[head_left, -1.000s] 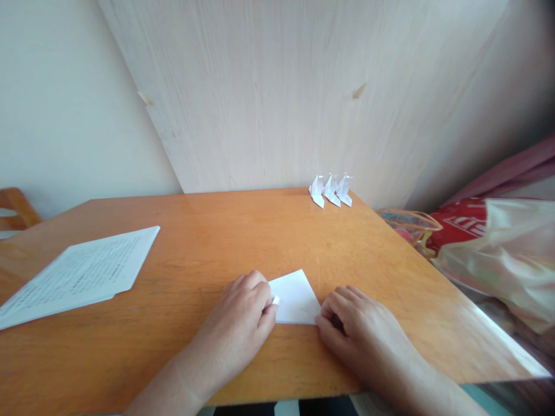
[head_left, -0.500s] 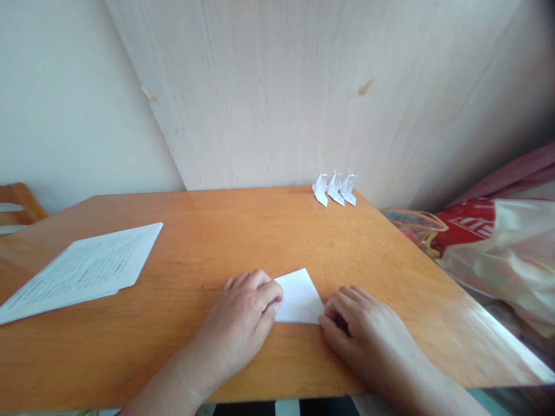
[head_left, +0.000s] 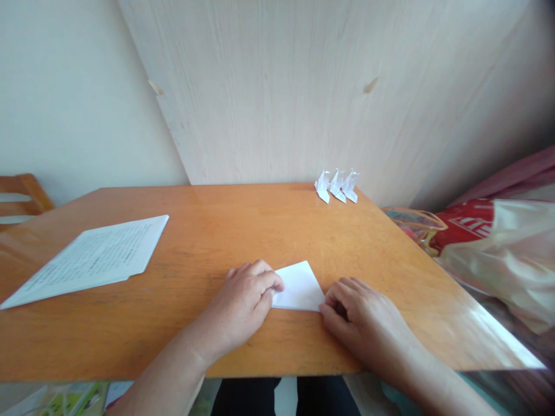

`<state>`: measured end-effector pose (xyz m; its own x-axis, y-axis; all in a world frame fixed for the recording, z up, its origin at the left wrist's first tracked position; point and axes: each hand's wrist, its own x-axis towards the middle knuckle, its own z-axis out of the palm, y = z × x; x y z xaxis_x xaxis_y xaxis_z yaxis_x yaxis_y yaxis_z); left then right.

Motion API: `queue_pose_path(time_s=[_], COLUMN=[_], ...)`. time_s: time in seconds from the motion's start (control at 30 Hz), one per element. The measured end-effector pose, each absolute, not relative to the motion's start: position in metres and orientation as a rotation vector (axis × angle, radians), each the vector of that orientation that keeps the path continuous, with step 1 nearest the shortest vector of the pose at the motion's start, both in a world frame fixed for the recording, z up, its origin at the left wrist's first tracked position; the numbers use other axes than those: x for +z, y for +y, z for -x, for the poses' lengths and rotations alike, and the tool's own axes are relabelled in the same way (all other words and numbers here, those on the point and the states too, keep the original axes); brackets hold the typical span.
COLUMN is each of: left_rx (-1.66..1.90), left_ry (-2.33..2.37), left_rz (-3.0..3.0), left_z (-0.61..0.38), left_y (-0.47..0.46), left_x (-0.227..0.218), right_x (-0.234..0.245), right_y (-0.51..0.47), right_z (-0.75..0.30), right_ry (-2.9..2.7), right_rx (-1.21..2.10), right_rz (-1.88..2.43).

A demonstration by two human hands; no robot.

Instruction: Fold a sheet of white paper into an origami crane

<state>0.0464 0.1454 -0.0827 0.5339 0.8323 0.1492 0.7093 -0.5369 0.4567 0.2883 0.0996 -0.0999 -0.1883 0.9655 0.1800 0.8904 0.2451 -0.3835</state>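
Observation:
A folded piece of white paper (head_left: 299, 287) lies on the wooden table between my hands. My left hand (head_left: 249, 292) is closed on its left end, with thumb and forefinger at the edge and the other fingers curled. At the paper's lower right corner, my right hand (head_left: 355, 309) pinches the tip between thumb and forefinger. The paper's left part is hidden under my left fingers. Its upper edge rises to a point near the middle right.
Three folded paper figures (head_left: 337, 186) stand at the table's far right corner. A stack of printed sheets (head_left: 95, 257) lies on the left. Bags (head_left: 489, 248) sit beyond the table's right edge, and a wooden chair (head_left: 26, 193) stands at far left.
The camera view has tilted slightly, so more shows below the table's front edge. Both hands keep their hold on the paper, with barely any shift of the left fingers.

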Motion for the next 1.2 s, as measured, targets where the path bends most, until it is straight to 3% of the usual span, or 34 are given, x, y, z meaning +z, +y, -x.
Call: queue_pose_path(time_s=[1.2], left_rx=[0.574], left_ry=[1.316], left_rz=[-2.657], left_z=[-0.0556], left_y=[0.1403], left_x=[-0.0832], right_x=[-0.0965], right_y=[0.102], right_z=[-0.2913], right_ry=[-2.175], right_rx=[0.267], right_rz=[1.692])
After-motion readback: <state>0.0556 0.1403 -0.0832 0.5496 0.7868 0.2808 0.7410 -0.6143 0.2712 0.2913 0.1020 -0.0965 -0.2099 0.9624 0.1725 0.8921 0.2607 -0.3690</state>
